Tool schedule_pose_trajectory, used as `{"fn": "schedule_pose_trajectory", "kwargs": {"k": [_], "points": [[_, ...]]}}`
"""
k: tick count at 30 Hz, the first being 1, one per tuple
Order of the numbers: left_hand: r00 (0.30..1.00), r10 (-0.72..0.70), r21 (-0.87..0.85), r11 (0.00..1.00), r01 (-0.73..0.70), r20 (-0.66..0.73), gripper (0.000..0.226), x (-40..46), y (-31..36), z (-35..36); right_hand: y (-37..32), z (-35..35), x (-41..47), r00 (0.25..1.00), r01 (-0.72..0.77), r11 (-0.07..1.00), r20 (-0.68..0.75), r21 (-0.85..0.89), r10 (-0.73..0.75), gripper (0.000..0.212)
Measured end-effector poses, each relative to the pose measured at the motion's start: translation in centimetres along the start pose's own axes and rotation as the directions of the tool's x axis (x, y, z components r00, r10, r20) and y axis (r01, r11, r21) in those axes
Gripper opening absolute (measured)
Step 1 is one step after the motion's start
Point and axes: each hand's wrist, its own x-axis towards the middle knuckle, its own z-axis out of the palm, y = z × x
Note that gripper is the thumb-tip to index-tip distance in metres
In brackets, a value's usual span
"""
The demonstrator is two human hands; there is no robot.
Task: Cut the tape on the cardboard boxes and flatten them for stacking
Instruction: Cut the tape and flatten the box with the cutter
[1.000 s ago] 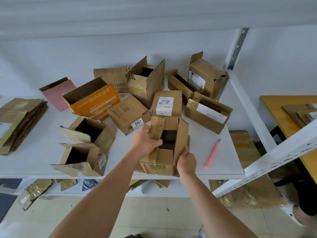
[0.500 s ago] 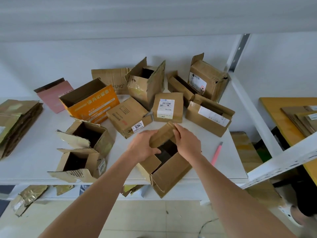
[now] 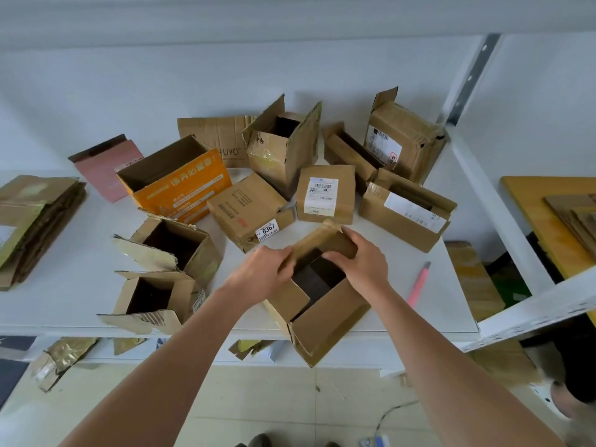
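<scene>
Head view: the open box (image 3: 317, 312) sits at the shelf (image 3: 64, 285) front edge, one corner overhanging, long axis diagonal from near right to far left. Left hand (image 3: 261, 274) grips the far-left flap; right hand (image 3: 361, 261) curls over the far flap (image 3: 322, 241). Both hands are on the far end, equally near. Collapsing likely calls for pressing along the diagonal. The knife (image 3: 419, 283) lies just right.

Eleven cardboard boxes sit on the white shelf (image 3: 64, 285) — one held open box (image 3: 322, 304) at lower centre, one orange box (image 3: 180, 185), one pink box (image 3: 106, 166) at upper left, and eight plain brown ones. One flat cardboard sheet (image 3: 213, 133) leans at the back. One stack of flattened boxes (image 3: 32, 221) lies at far left. One pink cutter (image 3: 419, 283) lies at right — and two hands, left hand (image 3: 261, 272) and right hand (image 3: 364, 262).
</scene>
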Motion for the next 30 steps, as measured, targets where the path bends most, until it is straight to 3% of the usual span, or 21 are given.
{"fn": "schedule_pose_trajectory", "kwargs": {"k": [4, 8, 10, 13, 16, 19, 22, 23, 26, 30], "points": [[0.997, -0.053, -0.169, 0.985, 0.042, -0.061, 0.031, 0.7, -1.1, -1.2, -0.2, 0.2, 0.1, 0.999, -0.025, 0.999, 0.023, -0.029, 0.025, 0.083], [0.983, -0.179, -0.303, 0.939, 0.161, -0.033, 0.017, 1.7, -3.5, -1.7, -0.1, 0.2, 0.2, 1.000, 0.016, 0.999, 0.011, -0.030, -0.015, 0.084], [0.968, -0.236, -0.222, 0.952, 0.212, -0.087, 0.036, 1.7, -4.5, -0.8, -0.1, 0.4, 0.2, 0.999, 0.030, 0.999, -0.017, -0.033, -0.031, 0.078], [0.951, -0.192, 0.052, 0.976, 0.210, -0.244, 0.024, 1.3, -4.2, 0.7, -0.1, 0.4, 0.2, 0.998, 0.046, 0.998, -0.032, -0.048, -0.047, 0.070], [0.955, -0.263, -0.046, 0.965, 0.259, -0.138, 0.026, 0.7, -4.1, 1.0, -0.2, 0.3, 0.1, 0.998, 0.045, 0.998, -0.039, -0.046, -0.047, 0.065], [0.920, -0.390, -0.231, 0.893, 0.387, 0.031, 0.062, 0.3, -3.2, 0.2, -0.5, 0.6, 0.0, 0.998, 0.027, 0.999, -0.051, -0.026, -0.029, 0.064], [0.888, -0.435, -0.034, 0.895, 0.444, 0.149, 0.101, -0.2, -1.3, 0.0, -0.9, 0.7, -0.1, 0.999, 0.018, 1.000, -0.048, -0.006, -0.019, 0.064], [0.878, -0.451, -0.010, 0.889, 0.458, 0.163, 0.102, -0.3, -0.9, 0.3, -1.0, 0.6, -0.1, 0.999, 0.018, 1.000, -0.040, -0.005, -0.018, 0.066], [0.879, -0.451, -0.059, 0.884, 0.464, 0.154, 0.078, -0.5, -0.7, 1.1, -1.5, 0.1, -0.3, 0.999, 0.031, 1.000, -0.016, -0.004, -0.031, 0.067], [0.856, -0.444, -0.342, 0.787, 0.514, 0.266, 0.080, -1.1, -1.8, 0.8, -2.4, -1.6, 0.1, 0.996, -0.007, 0.994, 0.095, 0.105, -0.003, 0.053]]}}
